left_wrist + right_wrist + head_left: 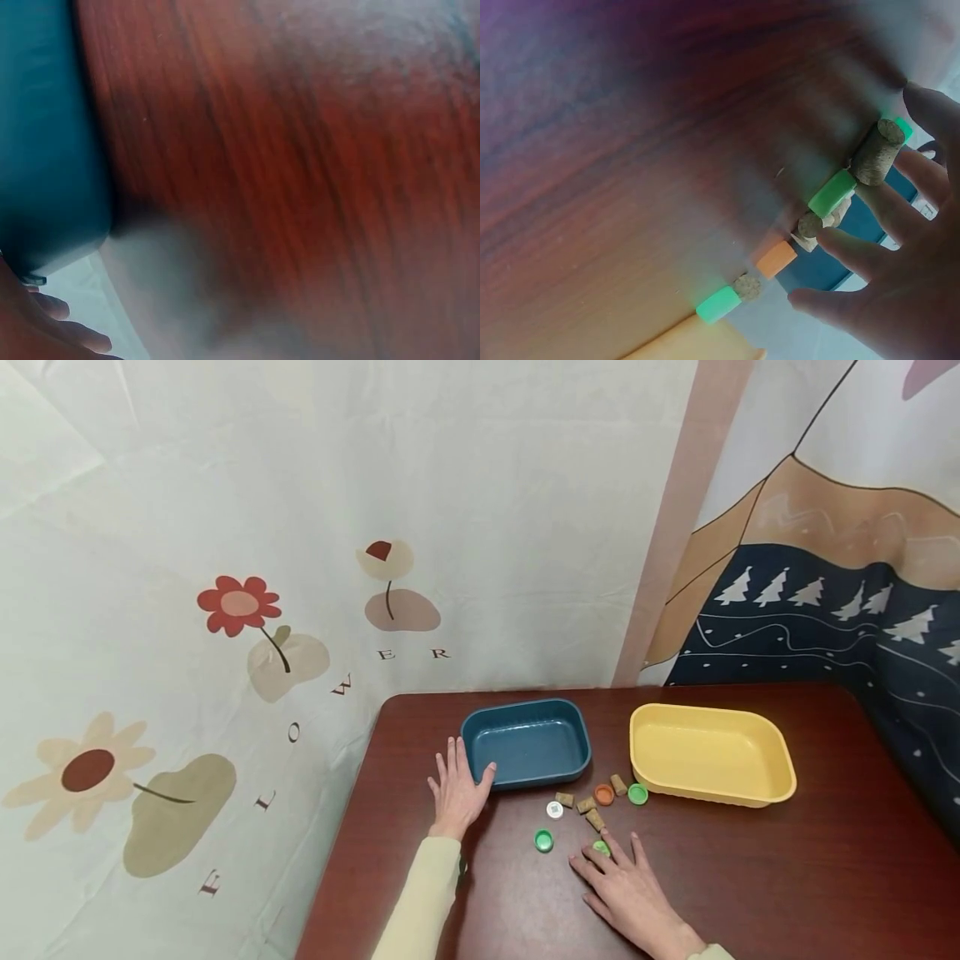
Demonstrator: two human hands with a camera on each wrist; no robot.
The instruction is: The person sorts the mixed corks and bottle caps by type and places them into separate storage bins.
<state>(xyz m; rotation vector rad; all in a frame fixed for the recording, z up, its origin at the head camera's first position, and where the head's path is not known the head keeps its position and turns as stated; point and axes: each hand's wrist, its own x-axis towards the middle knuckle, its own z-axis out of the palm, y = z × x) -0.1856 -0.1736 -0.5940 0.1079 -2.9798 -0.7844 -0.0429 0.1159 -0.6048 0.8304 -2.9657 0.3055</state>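
Observation:
My left hand (457,793) lies at the near left corner of a blue plastic tray (487,785), its fingers straight and spread along the rim. My right hand (626,889) hovers low over the table, fingers extended, with fingertips at a light green bottle cap (602,847). Just beyond are several corks (595,819), an orange cap (603,794), a white cap (554,810) and a green cap (637,793). Another green cap (543,841) sits left of the right hand. In the right wrist view, a cork (877,154) appears beside the spread fingers; contact is unclear.
A yellow plastic tray (712,793) stands at the back right of the dark red wooden table (825,877). Behind the table hangs a printed cloth (525,527) with flowers and trees.

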